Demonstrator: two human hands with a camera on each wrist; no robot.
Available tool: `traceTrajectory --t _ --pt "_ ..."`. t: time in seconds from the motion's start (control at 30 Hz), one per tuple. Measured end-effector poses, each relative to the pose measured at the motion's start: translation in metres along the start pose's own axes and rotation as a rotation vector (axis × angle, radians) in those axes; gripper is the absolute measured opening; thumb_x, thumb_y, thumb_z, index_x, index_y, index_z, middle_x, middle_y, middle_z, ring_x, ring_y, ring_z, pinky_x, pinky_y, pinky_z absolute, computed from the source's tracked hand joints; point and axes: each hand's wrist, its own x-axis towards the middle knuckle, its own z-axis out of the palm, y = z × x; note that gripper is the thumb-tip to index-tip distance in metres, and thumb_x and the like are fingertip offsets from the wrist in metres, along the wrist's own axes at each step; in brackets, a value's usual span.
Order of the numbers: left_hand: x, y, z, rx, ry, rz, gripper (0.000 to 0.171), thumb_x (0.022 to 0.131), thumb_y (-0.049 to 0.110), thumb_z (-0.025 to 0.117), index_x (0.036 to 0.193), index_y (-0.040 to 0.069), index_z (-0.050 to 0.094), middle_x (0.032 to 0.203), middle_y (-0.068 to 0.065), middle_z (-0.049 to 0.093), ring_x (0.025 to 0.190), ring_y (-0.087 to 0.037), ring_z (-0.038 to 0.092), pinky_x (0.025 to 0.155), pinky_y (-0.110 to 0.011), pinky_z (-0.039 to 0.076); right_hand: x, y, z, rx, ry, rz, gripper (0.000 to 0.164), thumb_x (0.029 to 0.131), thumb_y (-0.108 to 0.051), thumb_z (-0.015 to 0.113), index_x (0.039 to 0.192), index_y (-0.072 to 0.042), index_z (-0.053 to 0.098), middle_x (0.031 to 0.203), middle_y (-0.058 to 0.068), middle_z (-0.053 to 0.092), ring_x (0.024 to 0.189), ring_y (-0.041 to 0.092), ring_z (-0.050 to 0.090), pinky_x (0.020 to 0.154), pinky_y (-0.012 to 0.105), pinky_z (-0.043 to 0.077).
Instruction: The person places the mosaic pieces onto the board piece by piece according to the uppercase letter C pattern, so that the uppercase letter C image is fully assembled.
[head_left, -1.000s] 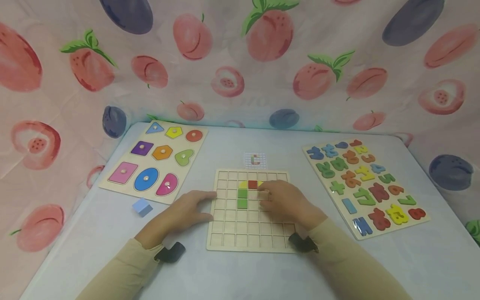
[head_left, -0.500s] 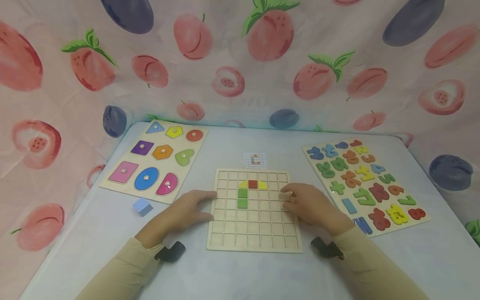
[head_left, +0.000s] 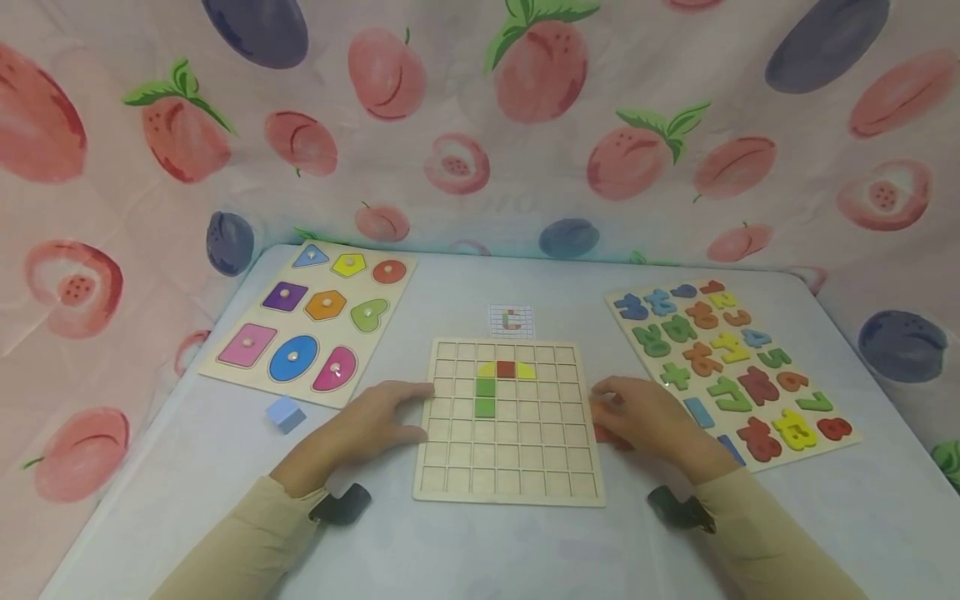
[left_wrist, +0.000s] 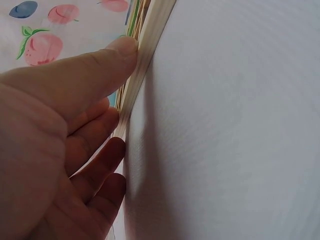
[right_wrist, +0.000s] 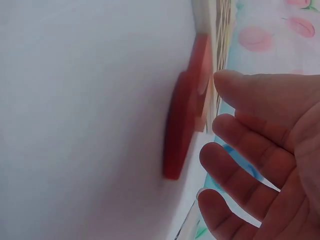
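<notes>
The left hand [head_left: 367,427] is resting against the gridded board [head_left: 510,467] at nine o'clock, fingers loosely bent and gripping nothing. At three o'clock the right hand [head_left: 652,421] is hovering with relaxed fingers, seemingly holding nothing, by red pieces [right_wrist: 175,132] that are lying just beside the board. The step in hand is apparently picking out a piece; the next move is probably calling for a thumb-and-finger pinch on one red piece. The right fingers are hiding much of them from the head view, so their count and any thumb contact are escaping me. Farther up the grid, two green squares [head_left: 485,407], a red square [head_left: 506,369] and yellow pieces [head_left: 527,371] are forming a hook. At twelve o'clock a card [head_left: 511,322] is showing a pattern too small to make out fully.
</notes>
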Motion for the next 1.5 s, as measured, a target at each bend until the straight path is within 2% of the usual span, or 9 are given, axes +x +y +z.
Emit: traceTrajectory --t 0.07,0.17,0.47,0.83,1.37,1.5 --pt "0.0 0.0 0.0 -0.002 0.002 -0.001 0.063 0.085 0.017 0.081 0.143 0.013 0.057 0.143 -0.005 0.055 0.138 -0.03 0.043 0.112 -0.048 0.037 -0.002 0.001 0.0 -0.005 0.01 -0.009 0.038 0.096 -0.03 0.068 0.124 -0.006 0.066 0.116 0.012 0.069 0.109 0.032 0.064 0.092 0.052 0.053" --pt "-0.001 0.0 0.001 -0.004 0.002 -0.003 0.063 0.085 0.017 0.081 0.143 0.013 0.057 0.143 -0.005 0.055 0.138 -0.03 0.043 0.111 -0.048 0.037 -0.003 0.003 -0.001 -0.01 0.017 -0.013 0.035 0.094 -0.027 0.07 0.122 -0.007 0.067 0.114 0.011 0.07 0.107 0.032 0.064 0.091 0.052 0.053" --pt "-0.001 0.001 0.0 -0.002 0.004 0.001 0.062 0.085 0.016 0.081 0.143 0.012 0.057 0.143 -0.005 0.055 0.138 -0.03 0.043 0.111 -0.048 0.038 -0.006 0.005 -0.001 -0.016 0.016 0.008 0.033 0.092 -0.023 0.072 0.121 -0.006 0.068 0.111 0.011 0.069 0.095 0.026 0.063 0.087 0.052 0.054" --pt "-0.002 0.002 0.0 0.01 0.007 -0.007 0.062 0.085 0.018 0.081 0.143 0.014 0.057 0.143 -0.005 0.055 0.138 -0.03 0.043 0.111 -0.048 0.038 -0.013 0.007 0.001 -0.024 0.025 -0.017 0.03 0.09 -0.014 0.072 0.119 -0.004 0.069 0.12 0.015 0.067 0.113 0.036 0.062 0.095 0.056 0.05" --pt "-0.001 0.002 -0.001 0.011 0.004 -0.01 0.063 0.085 0.018 0.081 0.143 0.014 0.057 0.142 -0.005 0.056 0.137 -0.03 0.044 0.111 -0.049 0.038 -0.02 0.006 0.002 -0.021 0.018 -0.036 0.029 0.088 -0.012 0.074 0.116 -0.006 0.07 0.122 0.015 0.067 0.115 0.036 0.061 0.095 0.056 0.05" --pt "-0.001 0.002 -0.001 0.011 0.004 -0.007 0.063 0.085 0.017 0.081 0.143 0.013 0.057 0.143 -0.006 0.055 0.137 -0.031 0.044 0.111 -0.049 0.038 -0.021 0.004 0.003 -0.031 0.006 -0.048 0.024 0.089 -0.014 0.075 0.112 -0.008 0.072 0.118 0.013 0.069 0.11 0.033 0.063 0.094 0.054 0.051"
